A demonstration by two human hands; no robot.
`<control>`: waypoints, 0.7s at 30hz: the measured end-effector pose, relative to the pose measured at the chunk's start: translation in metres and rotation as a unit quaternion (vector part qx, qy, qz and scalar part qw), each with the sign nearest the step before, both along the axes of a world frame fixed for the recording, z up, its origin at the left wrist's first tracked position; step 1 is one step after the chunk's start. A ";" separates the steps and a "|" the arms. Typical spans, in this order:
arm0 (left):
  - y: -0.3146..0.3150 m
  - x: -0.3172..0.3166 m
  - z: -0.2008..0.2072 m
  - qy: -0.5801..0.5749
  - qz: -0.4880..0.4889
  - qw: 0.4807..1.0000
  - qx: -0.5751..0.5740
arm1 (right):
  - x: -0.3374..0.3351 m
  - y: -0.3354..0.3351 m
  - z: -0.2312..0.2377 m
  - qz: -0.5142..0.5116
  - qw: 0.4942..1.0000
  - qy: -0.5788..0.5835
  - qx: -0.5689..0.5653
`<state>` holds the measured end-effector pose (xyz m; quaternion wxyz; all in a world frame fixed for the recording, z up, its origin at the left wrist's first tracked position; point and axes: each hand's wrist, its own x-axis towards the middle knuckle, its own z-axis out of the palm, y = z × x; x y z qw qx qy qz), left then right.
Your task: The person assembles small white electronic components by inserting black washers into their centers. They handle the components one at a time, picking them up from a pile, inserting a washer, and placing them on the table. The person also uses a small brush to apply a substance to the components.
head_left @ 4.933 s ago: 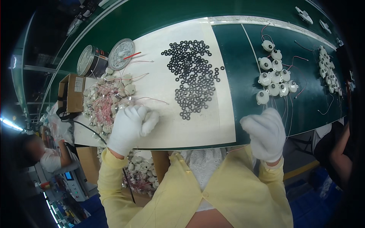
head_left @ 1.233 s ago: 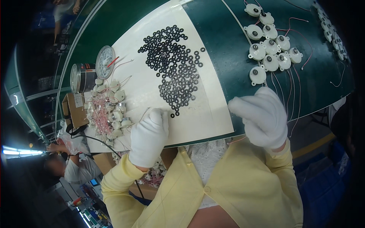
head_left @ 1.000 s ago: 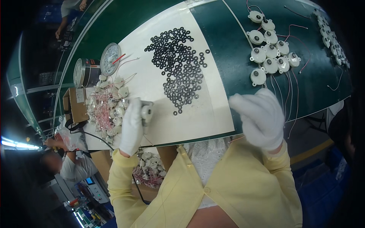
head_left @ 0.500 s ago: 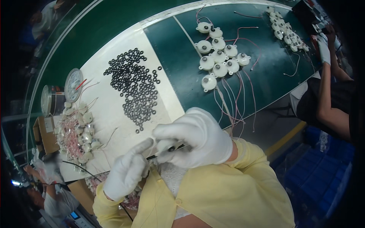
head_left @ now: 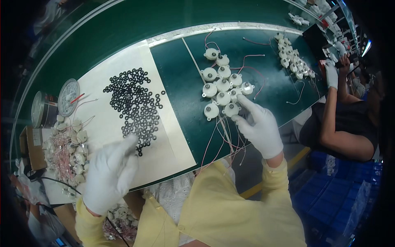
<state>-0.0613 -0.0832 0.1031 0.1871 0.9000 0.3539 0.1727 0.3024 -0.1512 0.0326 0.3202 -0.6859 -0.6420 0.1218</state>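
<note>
My white-gloved left hand (head_left: 109,173) is smeared by motion. Its fingers look apart, the tips over the near edge of a spread of small black rings (head_left: 131,99). Toward the right, my gloved right hand (head_left: 261,129) has thumb and index finger spread beside a round white motor (head_left: 231,109) with a dark ring on its hub. That motor rests at the near end of a cluster of similar white motors (head_left: 222,85), each with a dark hub. Whether the fingertips still touch it is hard to tell. Thin red and white wires (head_left: 226,142) trail toward me.
A heap of wired white motors (head_left: 72,154) lies on the left, by a cardboard box (head_left: 35,146) and a clear round lid (head_left: 68,96) with a red stick. More motors (head_left: 292,57) stand far right near a co-worker's gloved hand (head_left: 331,74). Blue crates (head_left: 325,193) sit below.
My hands have parted from in front of my chest. The right set a motor at the cluster's near end; the left moved to the black rings. My view has also shifted.
</note>
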 end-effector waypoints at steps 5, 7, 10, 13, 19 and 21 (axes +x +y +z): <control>0.090 0.101 -0.006 -0.124 -0.087 0.988 -0.002 | 0.004 -0.007 0.010 -0.040 0.998 -0.010 0.039; 0.120 0.156 -0.024 -0.129 -0.091 0.987 0.037 | 0.007 -0.010 0.005 -0.052 0.996 0.046 0.048; 0.163 0.210 -0.067 -0.089 -0.079 0.988 0.102 | -0.002 -0.004 0.018 -0.017 0.999 -0.009 0.025; 0.169 0.237 -0.065 0.018 -0.132 0.989 -0.060 | -0.011 -0.004 0.019 -0.002 1.000 -0.004 -0.015; 0.119 0.222 -0.083 -0.048 -0.082 0.995 0.005 | 0.007 0.010 -0.005 0.068 0.995 -0.034 0.061; 0.108 0.218 -0.082 -0.067 -0.059 0.996 -0.012 | 0.013 0.010 0.002 0.061 0.997 -0.001 0.036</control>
